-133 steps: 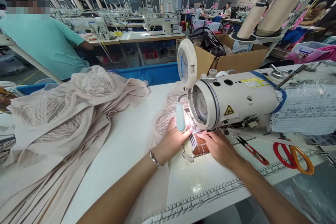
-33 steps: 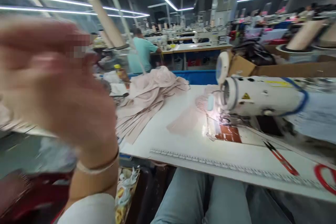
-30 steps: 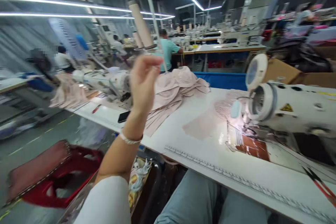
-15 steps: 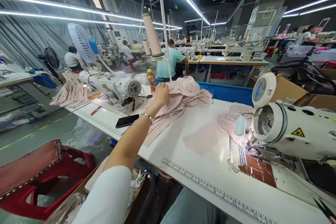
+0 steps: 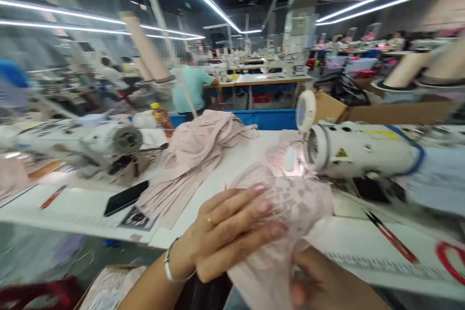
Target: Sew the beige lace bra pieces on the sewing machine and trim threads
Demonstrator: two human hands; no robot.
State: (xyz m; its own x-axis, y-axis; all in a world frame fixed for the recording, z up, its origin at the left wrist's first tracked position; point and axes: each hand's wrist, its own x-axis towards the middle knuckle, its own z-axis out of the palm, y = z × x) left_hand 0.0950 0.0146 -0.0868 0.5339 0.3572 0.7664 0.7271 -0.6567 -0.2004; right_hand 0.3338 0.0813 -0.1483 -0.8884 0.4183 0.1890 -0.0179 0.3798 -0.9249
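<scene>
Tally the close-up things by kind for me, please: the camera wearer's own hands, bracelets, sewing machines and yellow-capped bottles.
Hands: 2, the left hand and right hand, both at the pale pink lacy fabric
Bracelets: 1, on the left wrist
Sewing machines: 2, one at left, one at right
Yellow-capped bottles: 1
Total: 6

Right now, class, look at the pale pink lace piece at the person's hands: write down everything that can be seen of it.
The pale pink lace piece looks thin and soft, with a leafy openwork pattern above and plainer fabric draping below, loosely creased. It lies in front of the sewing machine from this view. The left hand lays its fingers across it; the right hand meets its lower right edge, the grip blurred. Whether it touches the table is unclear.
</scene>
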